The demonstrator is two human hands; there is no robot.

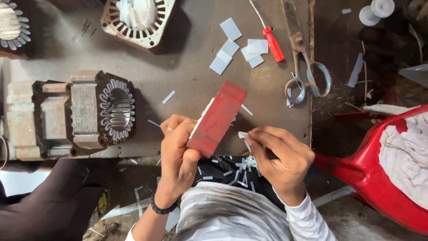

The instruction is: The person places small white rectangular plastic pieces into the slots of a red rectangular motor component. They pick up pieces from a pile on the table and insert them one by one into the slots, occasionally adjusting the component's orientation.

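**Red block held at the near edge of the desk, paper slip just to its right**

Left hand (178, 156) was clamped on a red block (217, 118), thumb on the near end, fingers wrapped round the left side. A thin white sheet edge showed along the block's left face, pressed against it. The block sat tilted over the near edge of the desk (187, 80), long axis running from the near-left up toward the far-right.

Right hand (281, 158) had its fingertips pinched together on a small white paper slip (243, 135). The slip lay just right of the block's lower end, near it but apart; could not tell if any corner touched. So the right hand was the nearer one to the slip, and the block lay to its left, across a short gap.

White paper trimmings (238, 172) were scattered on the dark lap below both hands. Toward the far side of the desk: a loose cluster of cut white paper rectangles (234, 47), a red-handled screwdriver (272, 43), and scissors (307, 76) near the right edge. At the left side lay a motor stator (117, 109) with paper liners in its slots; another stator core (138, 20) sat at the far edge. A red plastic chair (374, 174) with a white cloth stood off to the right, beyond the desk.
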